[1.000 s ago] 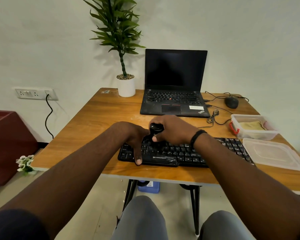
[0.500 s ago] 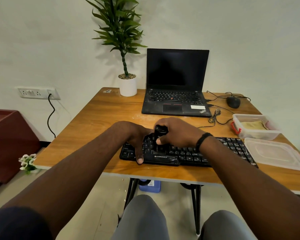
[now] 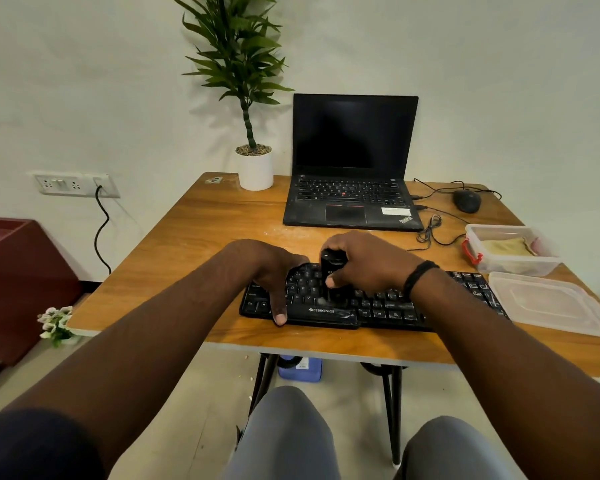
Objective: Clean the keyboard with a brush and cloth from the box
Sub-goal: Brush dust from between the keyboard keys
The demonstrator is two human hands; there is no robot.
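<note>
**Inspector A:** Right, the keyboard (image 3: pixel 371 303) first. It is a black Zebronics unit lying flat near the front edge of the wooden table (image 3: pixel 194 237), long side parallel to that edge.

**Inspector B:** Noted. And the hands?

**Inspector A:** The left hand (image 3: pixel 274 271) rests over the keyboard's left end, fingers extended downward and fairly close together, with one fingertip reaching the keyboard's near edge. The right hand (image 3: pixel 364 263) has its fingers and thumb curled tightly round a black brush (image 3: pixel 333 275), held upright. The lower end of the brush meets the keys left of centre; the bristles are blurred, so their shape cannot be confirmed.

**Inspector B:** The box and the cloth?

**Inspector A:** A clear plastic box (image 3: pixel 510 251) with a red latch stands at the right side of the table, just beyond the keyboard's right end. A yellowish cloth (image 3: pixel 506 245) lies inside it. The lid (image 3: pixel 548 303) lies flat beside the box, nearer the front edge, close to the keyboard's right end.

**Inspector B:** Other items?

**Inspector A:** An open ThinkPad laptop (image 3: pixel 354 161) with a dark screen sits at the far centre. A potted plant (image 3: pixel 253 164) stands to its left, a black mouse (image 3: pixel 466 200) to its right, with cables trailing between them. A wall socket (image 3: pixel 73 184) is on the left wall.
</note>
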